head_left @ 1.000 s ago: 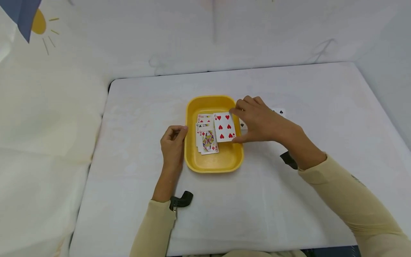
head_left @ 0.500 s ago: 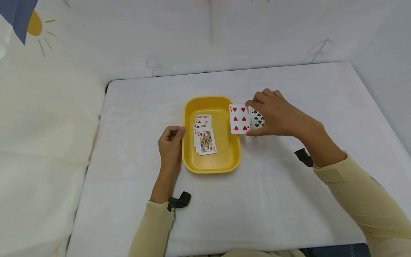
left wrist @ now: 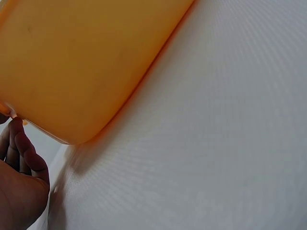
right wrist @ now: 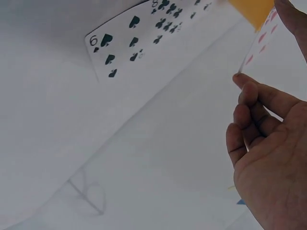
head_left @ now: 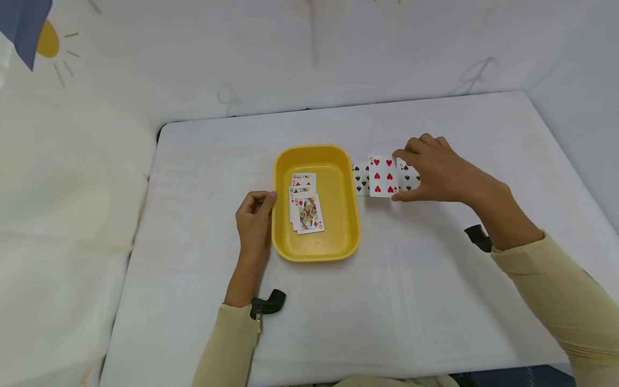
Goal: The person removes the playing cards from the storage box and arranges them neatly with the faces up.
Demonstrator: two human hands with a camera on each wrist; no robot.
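Observation:
A yellow tray [head_left: 349,215] sits mid-table with a small pile of cards, a queen of diamonds [head_left: 308,213] on top. My left hand [head_left: 263,200] grips the tray's left rim, thumb on top and fingers [left wrist: 21,153] curled against the tray's outer wall [left wrist: 81,62]. Right of the tray, my right hand [head_left: 398,176] pinches a six of hearts [head_left: 383,176] by its right edge, just above a row of face-up cards on the table. A seven of spades [head_left: 360,179] shows on its left and a six of spades [right wrist: 112,52] on its right. An eight of clubs [right wrist: 165,12] lies between them.
The white-covered table [head_left: 387,301] ends at a padded white wall on the left and behind. Black camera mounts sit on the left wrist [head_left: 268,303] and the right wrist [head_left: 479,237].
My right hand has carried the six of hearts out of the tray and rightward, to above the row of cards on the table. The left hand has stayed on the tray's rim.

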